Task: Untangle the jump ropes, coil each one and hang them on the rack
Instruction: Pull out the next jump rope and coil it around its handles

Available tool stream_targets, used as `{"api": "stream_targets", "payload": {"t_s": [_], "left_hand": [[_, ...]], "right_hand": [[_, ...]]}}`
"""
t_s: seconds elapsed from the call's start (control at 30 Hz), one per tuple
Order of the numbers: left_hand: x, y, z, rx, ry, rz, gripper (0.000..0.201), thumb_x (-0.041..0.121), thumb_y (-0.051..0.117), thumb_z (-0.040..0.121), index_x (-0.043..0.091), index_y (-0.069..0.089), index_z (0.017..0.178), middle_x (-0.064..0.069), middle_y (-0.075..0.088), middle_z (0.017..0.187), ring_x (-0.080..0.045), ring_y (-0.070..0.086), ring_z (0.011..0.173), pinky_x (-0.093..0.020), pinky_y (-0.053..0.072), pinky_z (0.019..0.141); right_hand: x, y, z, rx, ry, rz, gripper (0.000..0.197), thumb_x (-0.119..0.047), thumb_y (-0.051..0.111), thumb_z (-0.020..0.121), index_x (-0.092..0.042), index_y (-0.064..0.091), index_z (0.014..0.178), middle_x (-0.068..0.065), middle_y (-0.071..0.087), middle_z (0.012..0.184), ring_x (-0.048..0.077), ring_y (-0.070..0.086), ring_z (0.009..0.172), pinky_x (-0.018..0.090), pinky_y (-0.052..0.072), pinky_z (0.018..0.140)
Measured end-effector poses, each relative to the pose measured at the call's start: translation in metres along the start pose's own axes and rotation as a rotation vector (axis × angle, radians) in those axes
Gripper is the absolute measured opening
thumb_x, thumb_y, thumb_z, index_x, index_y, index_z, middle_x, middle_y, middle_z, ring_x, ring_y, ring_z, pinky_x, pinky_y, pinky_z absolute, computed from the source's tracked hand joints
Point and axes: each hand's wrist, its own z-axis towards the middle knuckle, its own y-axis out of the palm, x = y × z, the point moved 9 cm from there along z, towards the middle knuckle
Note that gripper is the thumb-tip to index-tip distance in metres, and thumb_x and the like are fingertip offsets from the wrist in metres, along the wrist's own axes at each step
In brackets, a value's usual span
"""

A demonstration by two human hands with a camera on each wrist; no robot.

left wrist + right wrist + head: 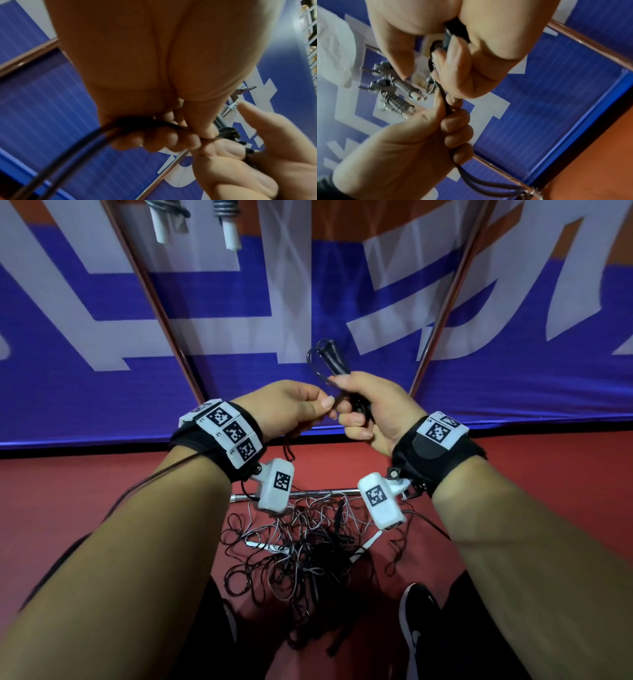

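Rope [330, 361] above floor tangle [301, 556]

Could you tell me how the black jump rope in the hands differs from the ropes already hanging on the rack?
The black jump rope is dark-handled, gripped by the right hand and pinched by the left hand, its cord trailing loose. The hung ropes with white handles are tightly wound and dangle untouched. Both kinds have paired handles.

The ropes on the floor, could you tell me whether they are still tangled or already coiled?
Still tangled: the ropes on the floor, black and white, lie in one knotted heap of crossing loops between the person's feet.
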Motion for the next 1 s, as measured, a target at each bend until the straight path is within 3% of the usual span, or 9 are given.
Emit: {"api": "stream_targets", "payload": {"t_s": [0.13,0.2,0.3,0.43,0.53,0.63,0.77,0.93,1.0], "left_hand": [[-0.012,0.0,-0.001,-0.072,-0.048,0.101,0.023,0.024,0.061,0.107,0.005,0.071,0.099,-0.003,0.067,0.08,-0.018,0.058,0.078,-0.036,0.048,0.083],[-0.017,0.0,0.0,-0.105,-0.056,0.206,0.017,0.024,0.063,0.105,0.015,0.075,0.098,-0.001,0.073,0.088,-0.012,0.061,0.083,-0.034,0.049,0.09],[-0.02,0.002,0.001,-0.132,-0.068,0.262,0.014,0.024,0.065,0.104,0.027,0.077,0.108,-0.002,0.079,0.107,-0.01,0.068,0.097,-0.04,0.05,0.108],[-0.026,0.001,0.003,-0.115,-0.068,0.322,0.021,0.028,0.068,0.103,0.035,0.075,0.121,0.013,0.078,0.115,-0.005,0.069,0.115,-0.036,0.046,0.114],[-0.024,-0.009,0.007,-0.032,-0.031,0.324,0.013,0.021,0.071,0.1,0.03,0.077,0.107,0.008,0.078,0.11,-0.01,0.069,0.106,-0.039,0.05,0.108],[-0.014,-0.019,0.004,-0.037,0.056,0.321,0.016,0.005,0.075,0.094,0.011,0.073,0.109,-0.006,0.074,0.111,-0.021,0.068,0.105,-0.03,0.055,0.094],[-0.002,-0.027,-0.003,-0.029,0.106,0.324,0.023,0.002,0.08,0.083,0.024,0.081,0.089,0.003,0.075,0.107,-0.022,0.073,0.101,-0.045,0.057,0.1],[0.026,-0.023,-0.007,0.021,0.245,0.428,0.023,0.011,0.087,0.08,0.033,0.083,0.084,0.008,0.067,0.094,-0.01,0.068,0.091,-0.028,0.052,0.095],[0.032,-0.02,-0.006,0.05,0.29,0.517,0.024,0.011,0.086,0.08,0.034,0.082,0.084,0.008,0.065,0.091,-0.007,0.066,0.086,-0.029,0.054,0.089]], "right_hand": [[-0.001,0.001,-0.002,0.022,-0.002,-0.12,0.011,-0.005,0.064,0.1,-0.009,0.055,0.095,0.006,0.051,0.069,0.013,0.035,0.051,0.023,0.021,0.039],[0.003,0.001,-0.003,0.032,0.044,-0.155,0.013,-0.006,0.057,0.1,-0.011,0.051,0.09,0.009,0.051,0.071,0.015,0.035,0.052,0.024,0.022,0.04],[0.011,0.008,-0.006,-0.018,0.114,-0.163,0.012,-0.008,0.052,0.1,-0.015,0.048,0.092,0.01,0.053,0.071,0.016,0.035,0.052,0.023,0.023,0.041],[0.014,0.021,-0.012,-0.159,0.146,-0.164,0.019,-0.004,0.049,0.093,-0.013,0.052,0.109,0.013,0.051,0.068,0.014,0.03,0.046,0.018,0.02,0.041],[0.019,0.032,-0.019,-0.327,0.225,-0.17,0.032,-0.009,0.049,0.078,-0.01,0.05,0.11,0.015,0.048,0.066,0.011,0.027,0.04,0.015,0.018,0.041],[0.031,0.039,-0.03,-0.449,0.321,-0.356,0.023,-0.013,0.049,0.072,-0.003,0.049,0.092,0.016,0.047,0.068,0.012,0.026,0.038,0.017,0.015,0.042],[0.048,0.037,-0.036,-0.503,0.438,-0.59,0.036,-0.017,0.051,0.069,0.011,0.055,0.092,0.021,0.044,0.073,0.015,0.025,0.043,0.017,0.021,0.041],[0.063,0.024,-0.032,-0.417,0.496,-0.731,0.026,-0.01,0.051,0.082,0.002,0.054,0.105,0.028,0.056,0.088,0.016,0.028,0.045,0.019,0.019,0.043],[0.066,0.017,-0.028,-0.338,0.494,-0.806,0.019,-0.009,0.052,0.087,0.0,0.054,0.104,0.027,0.058,0.091,0.017,0.029,0.048,0.019,0.02,0.042]]}}
